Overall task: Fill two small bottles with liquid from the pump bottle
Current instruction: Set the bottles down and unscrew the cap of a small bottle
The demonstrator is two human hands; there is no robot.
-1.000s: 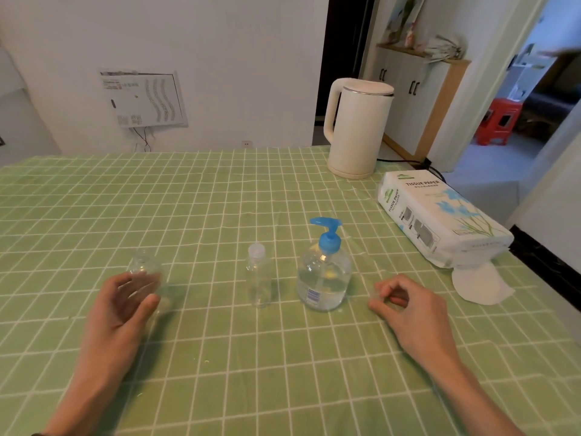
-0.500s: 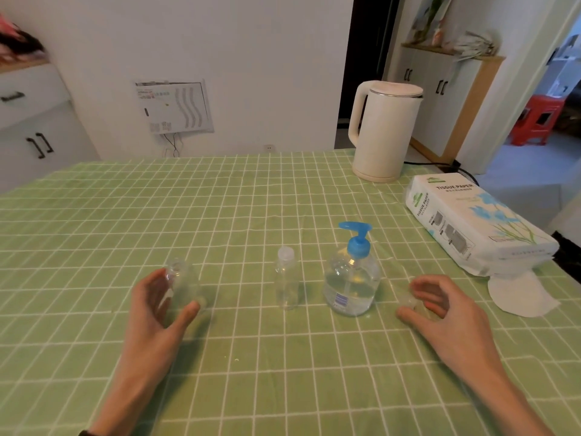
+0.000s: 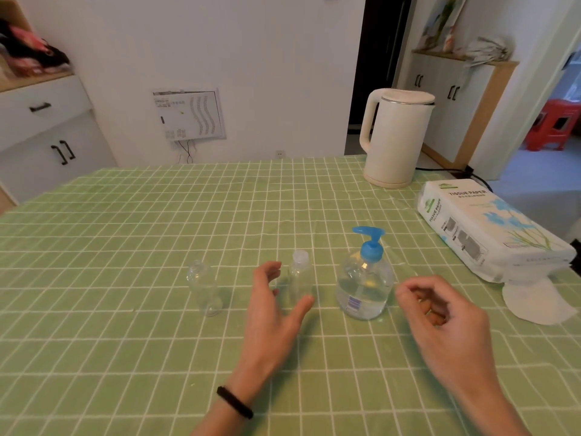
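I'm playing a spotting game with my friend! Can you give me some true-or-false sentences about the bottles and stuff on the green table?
1. The pump bottle has a blue pump top. True.
2. The left hand holds the kettle. False: the hand is open next to the capped small bottle; the kettle stands at the far edge of the table.
3. The other small bottle has no cap on. True.
4. The tissue pack lies on the table's left side. False: it lies on the right side.
5. The pump bottle is empty. False: clear liquid fills it partway.
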